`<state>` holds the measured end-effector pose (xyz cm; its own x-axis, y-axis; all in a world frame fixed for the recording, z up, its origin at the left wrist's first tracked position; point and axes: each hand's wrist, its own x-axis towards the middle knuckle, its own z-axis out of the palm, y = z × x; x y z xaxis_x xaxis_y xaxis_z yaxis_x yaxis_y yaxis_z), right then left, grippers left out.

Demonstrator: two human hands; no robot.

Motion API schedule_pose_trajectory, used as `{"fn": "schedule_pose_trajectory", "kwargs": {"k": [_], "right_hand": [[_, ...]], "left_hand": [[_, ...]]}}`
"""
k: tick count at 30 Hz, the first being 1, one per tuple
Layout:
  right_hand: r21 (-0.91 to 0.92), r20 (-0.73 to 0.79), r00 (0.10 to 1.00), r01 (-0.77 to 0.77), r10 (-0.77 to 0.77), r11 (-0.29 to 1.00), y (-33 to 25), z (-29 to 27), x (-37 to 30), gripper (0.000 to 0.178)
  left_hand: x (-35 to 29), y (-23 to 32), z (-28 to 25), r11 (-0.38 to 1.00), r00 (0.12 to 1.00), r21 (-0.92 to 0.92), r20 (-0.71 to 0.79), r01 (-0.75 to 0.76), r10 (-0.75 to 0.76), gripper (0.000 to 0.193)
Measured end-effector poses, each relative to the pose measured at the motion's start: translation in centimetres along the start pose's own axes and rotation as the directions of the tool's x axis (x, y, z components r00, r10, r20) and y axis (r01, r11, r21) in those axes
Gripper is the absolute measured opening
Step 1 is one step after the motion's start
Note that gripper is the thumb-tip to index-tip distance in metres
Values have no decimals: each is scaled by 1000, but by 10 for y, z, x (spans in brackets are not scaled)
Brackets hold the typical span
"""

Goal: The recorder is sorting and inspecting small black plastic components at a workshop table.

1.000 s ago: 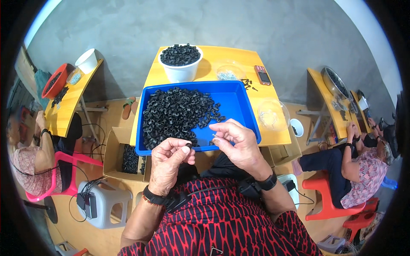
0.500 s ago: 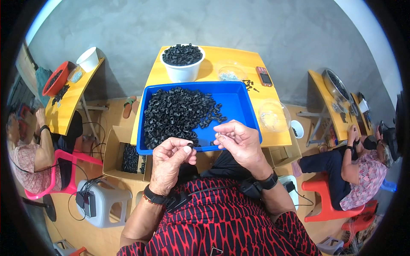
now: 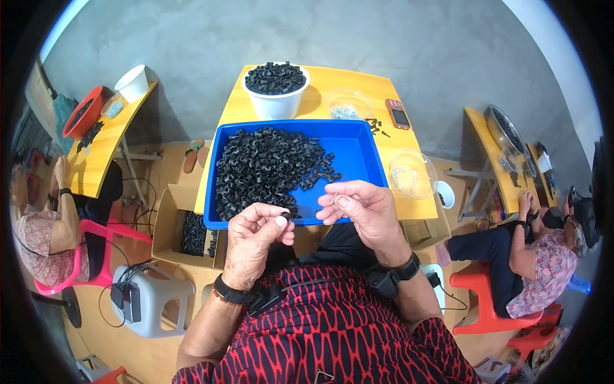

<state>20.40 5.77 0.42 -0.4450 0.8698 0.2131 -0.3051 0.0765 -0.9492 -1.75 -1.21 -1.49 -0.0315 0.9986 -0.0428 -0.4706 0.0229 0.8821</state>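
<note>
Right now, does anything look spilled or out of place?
Several black parts lie loose on the table beside the phone, outside the tray and bucket. That looks slightly untidy, though they may be set aside deliberately. I see no obvious damage.

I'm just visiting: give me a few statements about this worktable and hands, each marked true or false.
1. The left hand pinches a small black piece. True.
2. A white bucket stands beyond the blue tray. True.
3. That bucket is empty. False: heaped black pieces fill it.
4. A red phone lies on the yellow table, right of the bucket. True.
5. The tray is bare on its left side. False: a black heap covers that side.
</note>
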Motion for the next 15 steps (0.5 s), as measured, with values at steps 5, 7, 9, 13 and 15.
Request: {"fn": "schedule_pose_trajectory", "kwargs": {"k": [5,7,9,13,15], "right_hand": [[66,-28,1000,-2,4,998,1,1,1,21],[33,-29,999,22,-21,999,0,1,1,20],[2,-28,999,44,-44,999,-1,1,2,19],[-37,-26,996,85,-86,996,-2,2,3,19],[-43,-25,995,93,-94,995,-1,2,3,19]], "left_hand": [[0,-1,-1,1000,1000,0,-3,0,0,13],[0,0,0,1000,1000,-1,12,-9,9,13],[0,0,1,1000,1000,-1,12,-12,12,13],[0,1,1,1000,1000,-5,9,-7,7,12],[0,2,1,1000,1000,-2,8,-6,6,13]]}}
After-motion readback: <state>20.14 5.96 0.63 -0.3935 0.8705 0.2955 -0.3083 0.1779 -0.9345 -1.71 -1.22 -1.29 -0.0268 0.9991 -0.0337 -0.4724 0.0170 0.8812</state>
